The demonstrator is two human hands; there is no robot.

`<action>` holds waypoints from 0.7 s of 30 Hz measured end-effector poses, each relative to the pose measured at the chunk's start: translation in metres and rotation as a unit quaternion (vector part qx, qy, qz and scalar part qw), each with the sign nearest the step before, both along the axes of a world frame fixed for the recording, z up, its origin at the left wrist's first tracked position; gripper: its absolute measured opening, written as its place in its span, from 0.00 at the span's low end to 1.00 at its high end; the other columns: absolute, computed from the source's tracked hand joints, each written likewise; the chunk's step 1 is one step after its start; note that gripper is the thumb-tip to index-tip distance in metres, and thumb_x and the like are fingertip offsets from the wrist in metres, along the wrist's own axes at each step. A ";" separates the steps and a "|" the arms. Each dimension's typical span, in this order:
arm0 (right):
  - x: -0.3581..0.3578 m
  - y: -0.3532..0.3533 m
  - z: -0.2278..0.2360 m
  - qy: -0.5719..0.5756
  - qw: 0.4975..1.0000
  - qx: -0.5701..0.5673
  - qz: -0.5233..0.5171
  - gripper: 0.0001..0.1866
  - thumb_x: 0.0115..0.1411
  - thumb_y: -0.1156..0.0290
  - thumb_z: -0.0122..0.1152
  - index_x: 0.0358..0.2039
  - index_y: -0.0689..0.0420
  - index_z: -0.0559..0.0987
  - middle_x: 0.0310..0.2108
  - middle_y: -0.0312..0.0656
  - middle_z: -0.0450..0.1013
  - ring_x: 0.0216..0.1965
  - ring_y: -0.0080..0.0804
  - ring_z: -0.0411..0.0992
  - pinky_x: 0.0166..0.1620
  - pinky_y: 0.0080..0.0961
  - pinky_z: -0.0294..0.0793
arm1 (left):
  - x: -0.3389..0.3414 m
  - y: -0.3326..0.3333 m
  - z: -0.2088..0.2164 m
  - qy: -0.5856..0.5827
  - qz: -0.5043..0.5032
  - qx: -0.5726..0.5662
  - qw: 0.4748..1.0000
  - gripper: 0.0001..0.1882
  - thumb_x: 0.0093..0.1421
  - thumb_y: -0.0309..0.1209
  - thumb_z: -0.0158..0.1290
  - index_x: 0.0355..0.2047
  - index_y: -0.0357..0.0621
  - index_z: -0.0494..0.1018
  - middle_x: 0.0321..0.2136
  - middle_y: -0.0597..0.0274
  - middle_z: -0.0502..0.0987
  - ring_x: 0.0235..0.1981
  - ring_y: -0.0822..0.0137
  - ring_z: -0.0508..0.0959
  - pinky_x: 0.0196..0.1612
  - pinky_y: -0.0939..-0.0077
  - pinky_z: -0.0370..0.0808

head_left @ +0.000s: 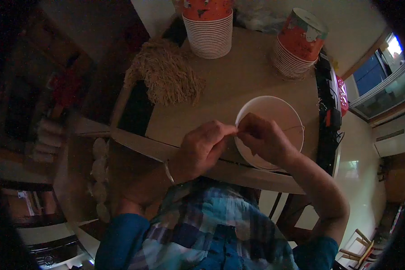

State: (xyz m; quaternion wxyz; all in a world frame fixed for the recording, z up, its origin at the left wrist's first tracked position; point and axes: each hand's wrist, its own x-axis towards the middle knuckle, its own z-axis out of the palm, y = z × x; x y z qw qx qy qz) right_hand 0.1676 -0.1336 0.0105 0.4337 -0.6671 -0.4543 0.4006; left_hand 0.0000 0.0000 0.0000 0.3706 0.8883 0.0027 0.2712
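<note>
A white paper bucket [281,109] stands mouth up near the front right of a brown board-topped table. My left hand [201,148] is closed in a pinch at the bucket's left rim. Its fingertips meet those of my right hand [267,138], which is also pinched and reaches over the bucket's mouth. Whatever lies between the fingertips is too small and dark to make out. At the bucket's right rim a thin strand [297,127] shows, running inward until my right hand hides it. A heap of tan fibre cords [168,74] lies at the back left of the table.
At the back stands a tall stack of nested red and white buckets [209,38]. A second stack [300,42] leans at the back right. Dark items with cables [330,119] line the table's right edge. Round pale objects [100,168] sit low on the left.
</note>
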 end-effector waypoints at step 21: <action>-0.002 0.005 -0.007 0.064 0.998 0.017 -0.001 0.02 0.61 0.76 0.54 0.35 0.57 0.73 0.28 0.32 0.71 0.26 0.15 0.69 0.25 0.14 0.70 | -0.003 0.002 -0.011 0.016 0.072 -0.048 0.996 0.11 0.56 0.19 0.55 0.40 0.40 0.74 0.35 0.55 0.76 0.38 0.56 0.79 0.39 0.69 0.75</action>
